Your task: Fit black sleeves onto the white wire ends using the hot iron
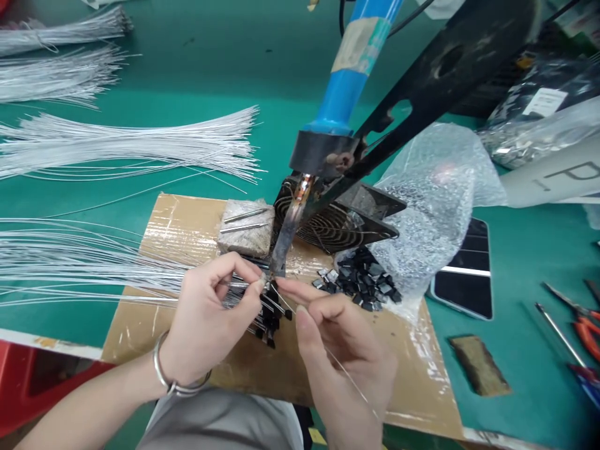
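Note:
A soldering iron (pixel 288 231) with a blue handle is clamped with its tip pointing down. My left hand (pixel 218 312) pinches a thin white wire just left of the tip; its end is hidden by my fingers. In my right hand (pixel 344 350), a fine strand of solder wire (pixel 349 375) runs between thumb and fingers up toward the tip. Beneath both hands, several wires (pixel 159 275) with small black pieces (pixel 270 322) on their ends lie on the cardboard (pixel 375 369). A pile of loose black square pieces (pixel 368 278) sits to the right.
A black metal arm (pixel 431 87) holds the iron above a fan (pixel 332 219). Behind my left hand is a worn block (pixel 246 228) with metal rods. Bundles of white wire (pixel 140 147) lie left. Bubble wrap (pixel 431 187), a phone (pixel 464 275), a sponge (pixel 480 365) and pliers (pixel 585 325) are right.

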`<state>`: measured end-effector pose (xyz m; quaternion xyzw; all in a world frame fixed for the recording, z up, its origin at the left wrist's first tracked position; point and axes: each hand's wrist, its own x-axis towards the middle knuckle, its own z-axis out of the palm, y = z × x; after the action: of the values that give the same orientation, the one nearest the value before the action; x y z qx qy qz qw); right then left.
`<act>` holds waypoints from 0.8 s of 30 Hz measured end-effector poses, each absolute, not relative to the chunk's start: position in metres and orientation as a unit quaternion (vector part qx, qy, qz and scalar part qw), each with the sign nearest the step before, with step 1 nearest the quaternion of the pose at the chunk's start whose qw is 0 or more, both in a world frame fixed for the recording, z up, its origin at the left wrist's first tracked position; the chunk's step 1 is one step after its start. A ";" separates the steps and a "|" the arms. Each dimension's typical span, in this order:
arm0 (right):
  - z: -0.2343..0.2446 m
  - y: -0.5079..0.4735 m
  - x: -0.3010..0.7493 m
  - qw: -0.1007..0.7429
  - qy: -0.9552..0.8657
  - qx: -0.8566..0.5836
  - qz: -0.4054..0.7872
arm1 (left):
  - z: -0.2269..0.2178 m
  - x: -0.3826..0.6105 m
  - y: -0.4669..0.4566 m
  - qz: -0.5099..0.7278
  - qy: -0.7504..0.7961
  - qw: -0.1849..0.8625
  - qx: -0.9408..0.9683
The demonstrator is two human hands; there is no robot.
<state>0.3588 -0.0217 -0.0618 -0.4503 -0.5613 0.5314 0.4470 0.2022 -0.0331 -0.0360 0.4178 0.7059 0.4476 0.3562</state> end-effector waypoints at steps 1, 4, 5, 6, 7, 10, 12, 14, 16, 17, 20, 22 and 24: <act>-0.063 -0.021 0.359 0.446 -0.560 -0.451 0.533 | -0.036 0.202 -0.032 0.447 0.708 0.355 0.416; -0.063 -0.019 0.359 0.447 -0.554 -0.456 0.534 | -0.035 0.202 -0.030 0.448 0.710 0.348 0.416; -0.063 -0.018 0.359 0.447 -0.553 -0.459 0.532 | -0.035 0.202 -0.030 0.448 0.710 0.346 0.419; -0.063 -0.018 0.358 0.448 -0.553 -0.461 0.530 | -0.034 0.202 -0.029 0.448 0.711 0.342 0.421; -0.062 -0.017 0.357 0.449 -0.553 -0.463 0.528 | -0.034 0.201 -0.028 0.447 0.712 0.340 0.421; -0.062 -0.016 0.355 0.451 -0.553 -0.462 0.526 | -0.032 0.200 -0.027 0.448 0.711 0.342 0.421; -0.062 -0.015 0.354 0.452 -0.553 -0.461 0.526 | -0.031 0.200 -0.026 0.449 0.709 0.346 0.420; -0.062 -0.014 0.354 0.454 -0.553 -0.461 0.525 | -0.030 0.200 -0.026 0.449 0.708 0.347 0.420; -0.062 -0.014 0.354 0.456 -0.552 -0.462 0.524 | -0.029 0.200 -0.025 0.448 0.709 0.346 0.420; -0.062 -0.014 0.354 0.457 -0.551 -0.463 0.523 | -0.029 0.200 -0.025 0.448 0.709 0.346 0.421; -0.061 -0.015 0.355 0.461 -0.546 -0.464 0.524 | -0.029 0.200 -0.024 0.454 0.703 0.346 0.423; -0.060 -0.015 0.355 0.462 -0.542 -0.463 0.527 | -0.028 0.200 -0.023 0.455 0.702 0.346 0.425; -0.059 -0.015 0.355 0.462 -0.537 -0.464 0.531 | -0.027 0.200 -0.023 0.456 0.703 0.345 0.424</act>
<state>0.3546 -0.0152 -0.0590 -0.4644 -0.5372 0.5313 0.4621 0.2000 -0.0227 -0.0273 0.4241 0.7025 0.4557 0.3448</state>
